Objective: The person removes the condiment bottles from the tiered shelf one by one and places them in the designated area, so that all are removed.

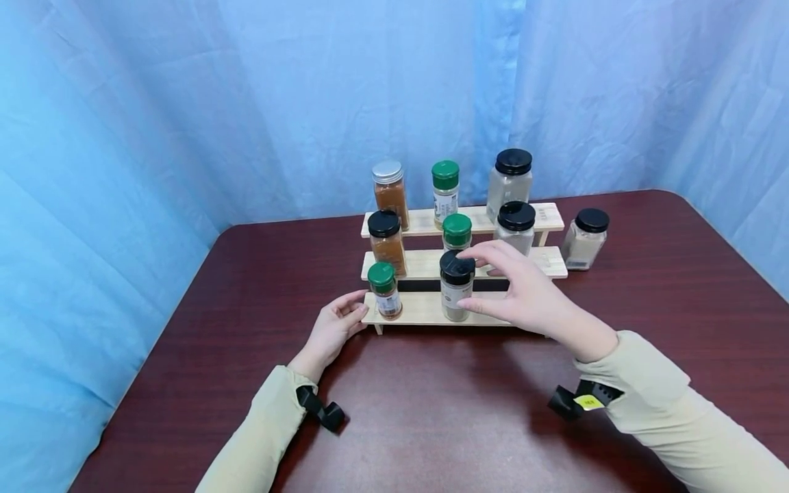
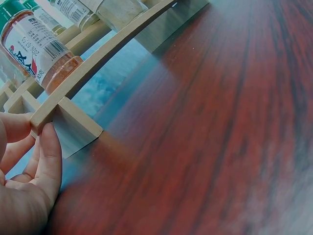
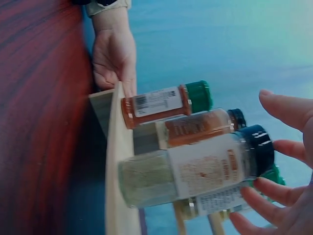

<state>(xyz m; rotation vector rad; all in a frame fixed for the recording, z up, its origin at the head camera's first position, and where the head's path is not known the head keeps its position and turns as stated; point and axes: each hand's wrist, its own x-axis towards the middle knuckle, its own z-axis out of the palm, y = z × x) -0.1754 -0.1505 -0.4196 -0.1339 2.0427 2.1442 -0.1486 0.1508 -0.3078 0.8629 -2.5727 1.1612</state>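
A three-step wooden spice rack (image 1: 425, 317) stands on the table. My left hand (image 1: 335, 327) pinches the left end of its lowest step between thumb and fingers. On that step, a green-capped jar of reddish spice (image 1: 387, 301) is near the left end. Further right stands a black-capped spice jar (image 1: 456, 296) with a pale label. My right hand (image 1: 518, 287) is around this jar's right side, thumb and fingers spread. In the right wrist view the thumb is apart from the jar (image 3: 205, 171), and the fingertips are close to its black cap; contact is unclear.
The upper steps hold a silver-lidded jar (image 1: 390, 195), a black-lidded brown jar (image 1: 387, 250), two green-capped jars (image 1: 445, 195) and two large black-lidded jars (image 1: 510, 185). Another black-lidded jar (image 1: 585, 239) stands on the table (image 1: 431, 411) right of the rack. Blue curtains (image 1: 345, 103) hang behind.
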